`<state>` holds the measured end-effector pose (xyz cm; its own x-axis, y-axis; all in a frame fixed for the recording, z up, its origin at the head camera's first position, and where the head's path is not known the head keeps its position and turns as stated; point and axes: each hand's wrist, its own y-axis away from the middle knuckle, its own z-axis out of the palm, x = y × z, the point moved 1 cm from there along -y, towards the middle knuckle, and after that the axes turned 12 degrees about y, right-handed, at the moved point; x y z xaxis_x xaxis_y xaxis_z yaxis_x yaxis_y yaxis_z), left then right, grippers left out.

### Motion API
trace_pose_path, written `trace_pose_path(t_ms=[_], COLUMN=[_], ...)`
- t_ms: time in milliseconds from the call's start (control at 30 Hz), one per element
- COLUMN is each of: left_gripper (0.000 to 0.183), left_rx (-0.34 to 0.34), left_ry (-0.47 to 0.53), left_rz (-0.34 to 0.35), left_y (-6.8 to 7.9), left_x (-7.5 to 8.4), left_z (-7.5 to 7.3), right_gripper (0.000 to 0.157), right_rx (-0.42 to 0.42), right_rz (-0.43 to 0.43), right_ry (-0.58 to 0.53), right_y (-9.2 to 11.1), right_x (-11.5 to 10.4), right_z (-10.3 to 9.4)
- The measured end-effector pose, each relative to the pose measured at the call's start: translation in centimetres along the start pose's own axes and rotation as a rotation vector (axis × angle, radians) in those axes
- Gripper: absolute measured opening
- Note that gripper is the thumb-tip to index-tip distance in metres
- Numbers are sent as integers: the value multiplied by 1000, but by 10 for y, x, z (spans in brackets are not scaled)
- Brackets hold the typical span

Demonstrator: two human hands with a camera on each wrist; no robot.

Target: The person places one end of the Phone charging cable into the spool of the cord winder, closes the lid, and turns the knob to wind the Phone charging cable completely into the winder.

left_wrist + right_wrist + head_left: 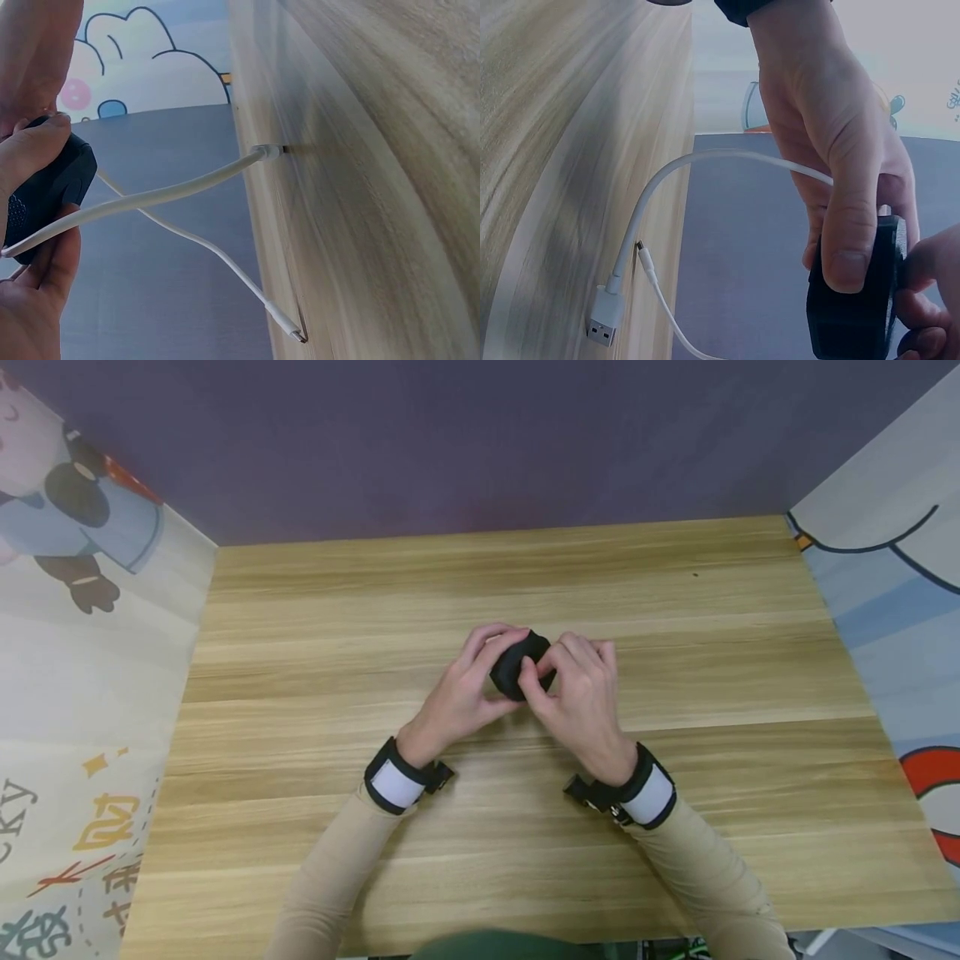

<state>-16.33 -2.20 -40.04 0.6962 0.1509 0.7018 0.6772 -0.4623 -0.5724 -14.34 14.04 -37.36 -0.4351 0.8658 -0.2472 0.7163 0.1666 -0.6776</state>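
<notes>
A small black box-shaped device with angled edges is held up between both hands, above the table. My left hand grips it from the left, thumb on one side and fingers on the other. With thumb and forefinger, my right hand pinches its right side; the exact contact is partly hidden. In the left wrist view one dark face of the device shows a dotted patch. A white cable comes from beside it and hangs down. Its flat USB plug and a slimmer plug hang by the tabletop.
The wood-grain table spreads around both hands. A dark grey-blue panel stands along its far edge. Cartoon-printed walls rise at left and right. Black wrist straps with cameras sit on both wrists.
</notes>
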Motion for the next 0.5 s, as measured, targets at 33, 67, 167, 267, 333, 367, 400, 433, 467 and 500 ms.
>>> trace_pose_path(t_ms=[33,67,167,267,333,367,400,433,467,500], left_gripper=[75,75,74,74,74,74,75,74,74,74], left_rx=[0,0,1,2,1,2,2,1,1,1], left_ry=[5,8,16,23,33,38,44,50,58,66], left_rz=[1,3,7,7,0,-4,-5,-6,-6,-4], left_y=[0,0,-1,-1,-1,-1,-1,-1,-1,-1], left_x=[0,-1,-1,-1,-1,-1,-2,-2,-2,-3], left_z=[0,0,0,-1,-2,-2,-3,-3,-3,-2], right_gripper=[29,28,28,29,30,31,31,32,32,32], right_rx=[1,2,-1,-8,-14,-15,-14,-13,-10,-6], right_rz=[2,2,-2,-26,-49,-59,-66,-73,-79,-86], right_ry=[-1,-3,-7,-18,-30,-36,-44,-53,-62,-71], right_y=[0,0,0,-2,-4,-5,-6,-7,-8,-9], right_x=[0,0,0,3,5,6,8,9,10,11], right_z=[0,0,0,-1,-2,-2,-3,-4,-5,-5])
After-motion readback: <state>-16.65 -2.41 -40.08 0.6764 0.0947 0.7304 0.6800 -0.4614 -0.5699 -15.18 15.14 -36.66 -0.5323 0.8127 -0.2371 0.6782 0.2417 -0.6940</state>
